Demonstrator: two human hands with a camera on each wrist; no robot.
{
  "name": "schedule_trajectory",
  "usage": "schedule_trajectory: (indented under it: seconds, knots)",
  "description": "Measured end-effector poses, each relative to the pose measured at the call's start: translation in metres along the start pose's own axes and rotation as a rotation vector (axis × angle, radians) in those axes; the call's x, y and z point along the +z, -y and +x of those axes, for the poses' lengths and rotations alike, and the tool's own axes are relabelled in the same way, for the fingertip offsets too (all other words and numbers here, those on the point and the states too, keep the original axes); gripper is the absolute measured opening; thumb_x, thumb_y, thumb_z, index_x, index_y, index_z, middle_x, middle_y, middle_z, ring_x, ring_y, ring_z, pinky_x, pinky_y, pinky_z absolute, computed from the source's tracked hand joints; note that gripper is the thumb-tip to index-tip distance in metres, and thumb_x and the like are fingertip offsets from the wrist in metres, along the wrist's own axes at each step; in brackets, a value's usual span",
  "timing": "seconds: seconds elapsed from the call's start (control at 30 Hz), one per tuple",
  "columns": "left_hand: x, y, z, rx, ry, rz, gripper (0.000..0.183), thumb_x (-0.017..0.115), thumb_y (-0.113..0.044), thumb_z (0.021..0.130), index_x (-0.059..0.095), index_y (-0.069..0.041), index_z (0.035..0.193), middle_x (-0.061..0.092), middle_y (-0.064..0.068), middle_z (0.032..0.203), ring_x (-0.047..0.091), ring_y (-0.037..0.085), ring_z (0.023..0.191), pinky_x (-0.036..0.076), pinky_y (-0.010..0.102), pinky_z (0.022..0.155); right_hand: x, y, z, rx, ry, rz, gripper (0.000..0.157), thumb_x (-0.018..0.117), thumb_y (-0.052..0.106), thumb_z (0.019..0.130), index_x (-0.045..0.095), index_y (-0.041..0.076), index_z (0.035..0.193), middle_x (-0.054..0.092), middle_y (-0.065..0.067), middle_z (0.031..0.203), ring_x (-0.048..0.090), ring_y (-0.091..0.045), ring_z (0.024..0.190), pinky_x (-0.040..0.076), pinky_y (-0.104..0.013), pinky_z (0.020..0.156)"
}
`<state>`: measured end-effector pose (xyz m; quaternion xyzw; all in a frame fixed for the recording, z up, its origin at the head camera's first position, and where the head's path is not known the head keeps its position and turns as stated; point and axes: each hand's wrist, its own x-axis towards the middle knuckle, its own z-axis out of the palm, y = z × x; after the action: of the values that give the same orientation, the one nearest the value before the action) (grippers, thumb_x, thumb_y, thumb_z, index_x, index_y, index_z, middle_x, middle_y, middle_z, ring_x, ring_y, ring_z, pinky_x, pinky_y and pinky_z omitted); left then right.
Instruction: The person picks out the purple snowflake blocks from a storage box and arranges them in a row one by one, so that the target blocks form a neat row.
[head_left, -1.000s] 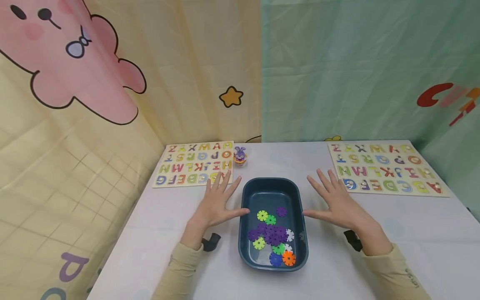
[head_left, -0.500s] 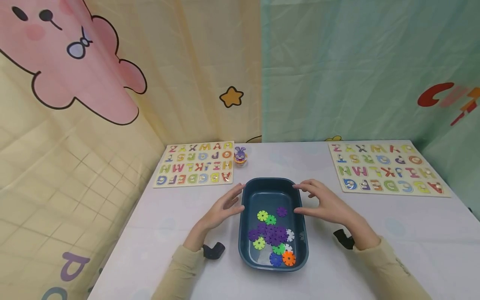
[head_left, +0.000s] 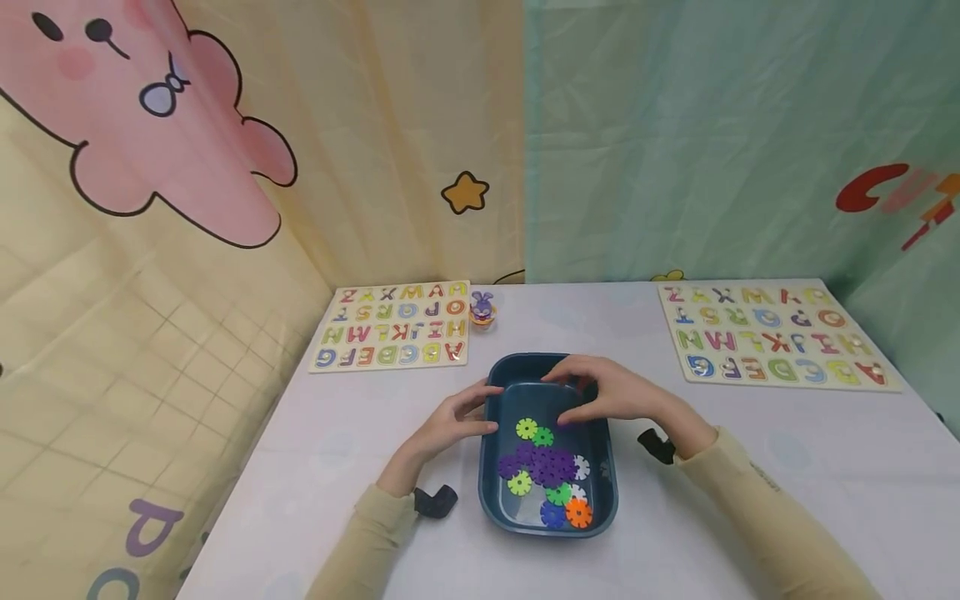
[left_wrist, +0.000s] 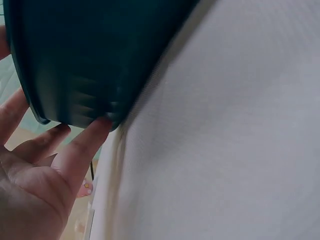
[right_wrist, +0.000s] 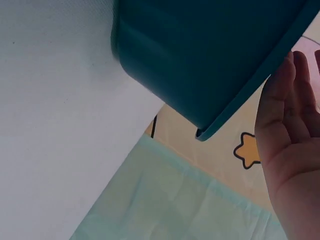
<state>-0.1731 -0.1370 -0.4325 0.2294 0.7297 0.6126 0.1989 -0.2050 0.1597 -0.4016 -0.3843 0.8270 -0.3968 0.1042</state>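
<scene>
A dark teal plastic basin sits on the table. On its floor lie notched snowflake building discs: a purple heap, yellow-green, green, white, blue and orange. My left hand is at the basin's left rim, fingers loosely bent; in the left wrist view its fingertips touch the outer wall. My right hand reaches over the right rim with thumb and fingers apart, holding nothing. It covers most of a purple disc. In the right wrist view the hand is beside the basin's rim.
Two wooden alphabet puzzle boards lie towards the back, one left and one right. By the left board stands a small purple rabbit figure. A patterned curtain hangs behind the white-covered table.
Both hands have come inward from a wide, finger-spread pose beside the basin. The left now meets its left rim, and the right has passed over the right rim. The discs lie as before.
</scene>
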Motion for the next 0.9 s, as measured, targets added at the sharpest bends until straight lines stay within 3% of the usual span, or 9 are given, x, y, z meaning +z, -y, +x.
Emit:
schedule_trajectory:
  seconds: [0.17,0.37,0.63,0.8,0.9]
  knots:
    - [0.001,0.000,-0.001,-0.004,0.006,-0.013,0.055,0.064,-0.003,0.087,0.041,0.007,0.136,0.013,0.019,0.154,0.023,0.041,0.136,0.025,0.052,0.109,0.005,0.000,0.010,-0.055,0.154,-0.010,0.045,0.078,0.034,0.077,0.063,0.015,0.116,0.062,-0.006,0.112,0.057,-0.025,0.097,0.053,-0.038,0.077]
    - [-0.001,-0.001,-0.001,-0.021,0.004,-0.015,0.056,0.065,-0.003,0.086,0.041,0.005,0.137,0.014,0.018,0.154,0.022,0.039,0.137,0.025,0.053,0.108,0.011,0.000,0.020,-0.074,0.278,0.005,0.042,0.079,0.027,0.076,0.066,0.011,0.112,0.064,-0.005,0.108,0.058,-0.019,0.095,0.053,-0.033,0.077]
    - [-0.002,-0.002,0.000,-0.024,0.005,-0.009,0.056,0.064,-0.004,0.087,0.041,0.005,0.137,0.014,0.018,0.154,0.022,0.039,0.137,0.025,0.053,0.108,0.023,-0.006,0.029,-0.084,0.404,0.059,0.038,0.081,0.020,0.074,0.068,0.010,0.108,0.067,-0.005,0.103,0.061,-0.024,0.091,0.054,-0.033,0.076]
    - [-0.002,0.000,0.000,-0.036,0.006,-0.015,0.055,0.064,-0.004,0.087,0.042,0.004,0.137,0.013,0.018,0.154,0.022,0.039,0.137,0.028,0.052,0.107,0.031,-0.010,0.032,-0.074,0.445,0.053,0.036,0.081,0.020,0.074,0.070,0.012,0.107,0.067,0.000,0.103,0.062,-0.019,0.091,0.053,-0.030,0.080]
    - [-0.004,0.013,0.003,-0.030,-0.006,-0.018,0.055,0.066,-0.008,0.087,0.044,0.000,0.137,0.015,0.015,0.155,0.023,0.037,0.138,0.030,0.051,0.107,0.035,-0.012,0.035,-0.076,0.458,0.033,0.035,0.081,0.021,0.073,0.071,0.014,0.106,0.066,0.007,0.102,0.062,-0.014,0.090,0.052,-0.026,0.081]
